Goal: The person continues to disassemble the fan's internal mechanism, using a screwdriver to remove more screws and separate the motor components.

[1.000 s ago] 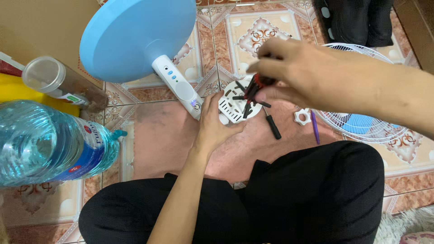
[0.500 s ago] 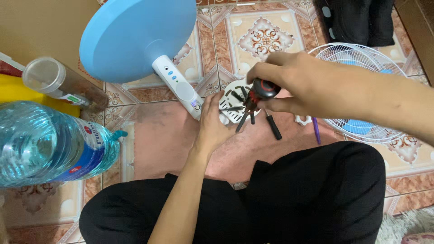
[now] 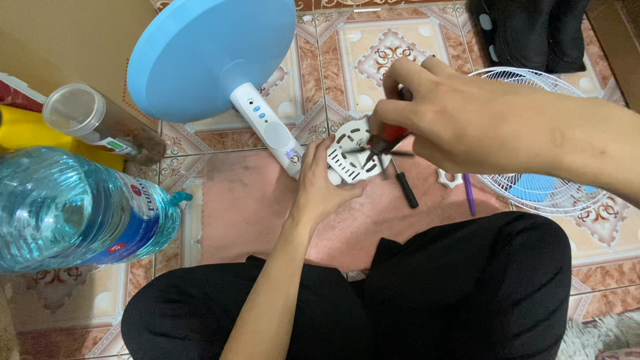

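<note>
The person sat cross-legged on the tiled floor (image 3: 220, 220), black trousers filling the lower part of the view. The left hand (image 3: 320, 187) lay on the floor tiles with its fingers (image 3: 313, 155) wrapped against the near edge of a white slotted fan housing (image 3: 352, 155), steadying it. The housing sat on a pink tile just in front of the knees, at the end of the white fan pole (image 3: 267, 127) that ran up to the round light-blue fan base (image 3: 210, 57) tipped on its side.

The right hand (image 3: 440, 120) hovered over the housing, its fingers (image 3: 393, 90) pinched together around the red-and-black handle of a screwdriver (image 3: 387, 140), whose tip pointed down into the housing's centre. A second, black-handled screwdriver (image 3: 403, 183) lay on the floor just beside the housing, and a thin purple pen-like stick (image 3: 469, 193) lay a little further right. A white wire fan guard (image 3: 547, 180) with blue blades behind it rested at the right. At the left stood a large clear-blue water bottle (image 3: 73, 210) lying on its side, a transparent capped jar (image 3: 100, 123) and something yellow (image 3: 33, 130).
</note>
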